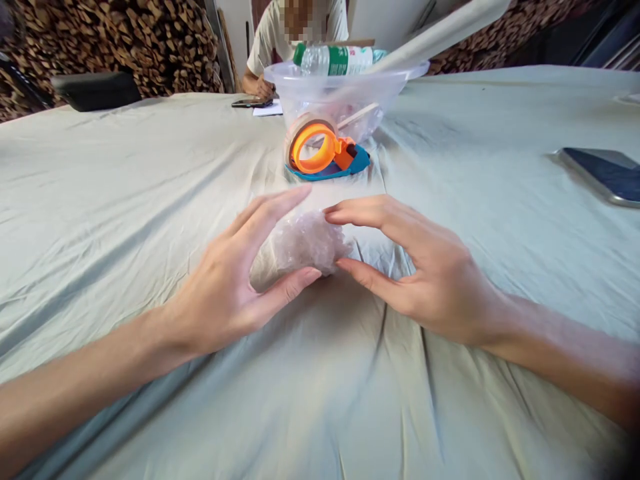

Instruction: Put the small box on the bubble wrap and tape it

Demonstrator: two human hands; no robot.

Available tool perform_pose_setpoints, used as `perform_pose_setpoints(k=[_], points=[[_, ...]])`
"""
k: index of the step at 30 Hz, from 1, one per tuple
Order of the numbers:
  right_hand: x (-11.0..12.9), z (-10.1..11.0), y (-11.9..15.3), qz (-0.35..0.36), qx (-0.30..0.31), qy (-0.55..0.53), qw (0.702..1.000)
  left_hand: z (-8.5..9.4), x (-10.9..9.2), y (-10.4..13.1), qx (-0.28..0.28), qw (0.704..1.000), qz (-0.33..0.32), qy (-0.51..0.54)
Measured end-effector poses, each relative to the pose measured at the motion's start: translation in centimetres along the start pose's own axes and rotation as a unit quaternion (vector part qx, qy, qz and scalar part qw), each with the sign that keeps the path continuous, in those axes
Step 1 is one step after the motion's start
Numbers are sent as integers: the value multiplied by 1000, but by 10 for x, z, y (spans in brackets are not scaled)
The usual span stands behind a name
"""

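Bubble-wrapped bundle point(300, 248) lies near the middle of the cloth-covered surface point(125, 200), seemingly already wrapped but untaped, left hand point(235, 287) and right hand point(425, 273) spread around it, fingertips touching, tape dispenser point(325, 152) idle beyond.

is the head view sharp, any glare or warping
Head view: soft, even light, with faint shadows under the left hand and right hand; the bubble-wrapped bundle is sharp; wide-angle warping bends the table edge; the phone screen reflects light; the bottom right corner darkens.
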State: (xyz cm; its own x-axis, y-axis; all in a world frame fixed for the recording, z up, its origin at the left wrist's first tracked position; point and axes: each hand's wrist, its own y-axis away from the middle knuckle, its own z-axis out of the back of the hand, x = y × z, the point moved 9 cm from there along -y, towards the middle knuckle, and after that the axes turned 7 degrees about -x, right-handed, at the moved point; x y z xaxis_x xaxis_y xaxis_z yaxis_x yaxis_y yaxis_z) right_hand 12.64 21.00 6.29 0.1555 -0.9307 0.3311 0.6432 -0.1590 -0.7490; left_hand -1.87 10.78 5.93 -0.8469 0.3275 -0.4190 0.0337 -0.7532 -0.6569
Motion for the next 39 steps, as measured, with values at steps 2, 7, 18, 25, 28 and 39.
perform_pose_setpoints(k=[2, 7, 18, 25, 28, 39], points=[[-1, 0, 0, 8, -5, 3, 1000, -2, -6, 0, 0, 999, -29, -31], [-7, -2, 0, 18, -3, 1, 1000, -4, -2, -1, 4, 999, -31, -42], [-13, -6, 2, -37, 19, -70, 997, -5, 12, 5, 7, 999, 32, 6], [-14, -6, 4, -107, 21, -164, 980, 0, -8, 6, -34, 999, -40, 0], [-4, 0, 1, -61, 5, -139, 988, 5, -26, 7, -32, 987, -150, -56], [4, 2, -1, -8, -43, -145, 988, -2, -39, 17, 36, 957, -265, -113]])
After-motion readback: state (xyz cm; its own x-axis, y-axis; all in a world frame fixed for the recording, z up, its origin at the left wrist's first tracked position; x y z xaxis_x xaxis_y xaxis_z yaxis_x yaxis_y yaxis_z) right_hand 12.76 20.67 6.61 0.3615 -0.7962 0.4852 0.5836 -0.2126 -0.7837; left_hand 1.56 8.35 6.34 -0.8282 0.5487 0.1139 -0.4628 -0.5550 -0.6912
